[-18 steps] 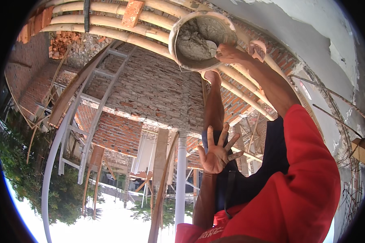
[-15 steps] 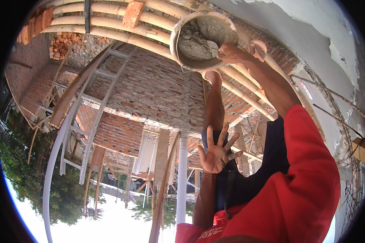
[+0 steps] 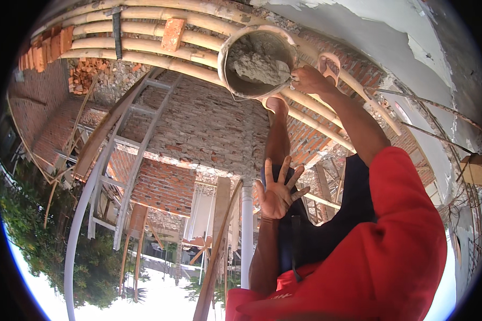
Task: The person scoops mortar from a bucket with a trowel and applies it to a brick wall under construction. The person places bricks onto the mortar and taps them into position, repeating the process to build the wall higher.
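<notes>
We had our right hand (image 3: 310, 80) closed round a trowel (image 3: 283, 69) at the bucket (image 3: 223, 65)'s right rim; the fist hid its handle, and mortar (image 3: 254, 61) blurred its blade. The bucket stood over bamboo poles (image 3: 171, 67), its base unseen. Our left hand (image 3: 278, 197), well apart, spread wide, empty.

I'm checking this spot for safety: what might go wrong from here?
The bucket of mortar seems to rest on rounded bamboo poles, so it might tip if the right hand pushes or tugs at its rim.
The left foot seems perched on the same poles and could slip on their curves.
A lone brick lying across the poles might fall if knocked.
</notes>
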Available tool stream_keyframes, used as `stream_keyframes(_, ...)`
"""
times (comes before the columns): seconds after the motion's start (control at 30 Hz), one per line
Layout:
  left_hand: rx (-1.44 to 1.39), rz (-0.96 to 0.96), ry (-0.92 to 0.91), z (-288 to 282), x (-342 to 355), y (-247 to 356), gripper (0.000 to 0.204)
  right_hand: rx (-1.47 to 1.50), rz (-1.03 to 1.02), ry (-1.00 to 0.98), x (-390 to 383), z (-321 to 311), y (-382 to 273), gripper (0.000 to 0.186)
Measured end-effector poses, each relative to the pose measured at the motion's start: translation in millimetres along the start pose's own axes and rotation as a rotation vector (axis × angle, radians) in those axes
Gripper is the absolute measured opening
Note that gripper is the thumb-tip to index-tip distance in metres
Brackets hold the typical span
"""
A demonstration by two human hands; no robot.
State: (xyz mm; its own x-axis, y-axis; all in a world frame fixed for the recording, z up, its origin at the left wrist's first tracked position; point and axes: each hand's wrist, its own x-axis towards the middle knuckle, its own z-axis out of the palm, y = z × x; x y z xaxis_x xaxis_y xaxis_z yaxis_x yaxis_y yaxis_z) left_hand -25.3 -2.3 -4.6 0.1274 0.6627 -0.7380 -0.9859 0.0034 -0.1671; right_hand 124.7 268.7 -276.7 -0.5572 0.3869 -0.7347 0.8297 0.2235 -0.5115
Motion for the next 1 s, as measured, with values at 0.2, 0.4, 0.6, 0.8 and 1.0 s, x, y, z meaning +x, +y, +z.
stream_keyframes(0.2, 0.06, -0.006, 0.025, 4.9, 1.9, 11.1, 0.077, 0.18, 0.047, 0.201, -37.8, -0.5, -9.6, 0.052)
stream_keyframes(0.4, 0.121, 0.094, 0.009, 6.0, 2.9, 18.6, 0.067, 0.077, -0.013, 0.203, -92.3, -31.2, -35.2, 0.046)
stream_keyframes(0.6, 0.161, 0.437, 0.234, 67.9, -8.1, 16.9, 0.06, 0.352, -0.062, 0.307, -262.6, -132.3, -129.7, 0.041)
stream_keyframes(0.8, 0.306, 0.665, -0.012, 223.1, 7.2, 32.5, 0.059, 0.541, 0.014, 0.32, -432.7, -262.5, -230.3, 0.037)
stream_keyframes(1.0, 0.604, 0.83, -0.61, 506.5, 7.1, -13.8, 0.069, 0.524, -0.087, 0.535, -574.9, -430.4, -294.1, 0.045)
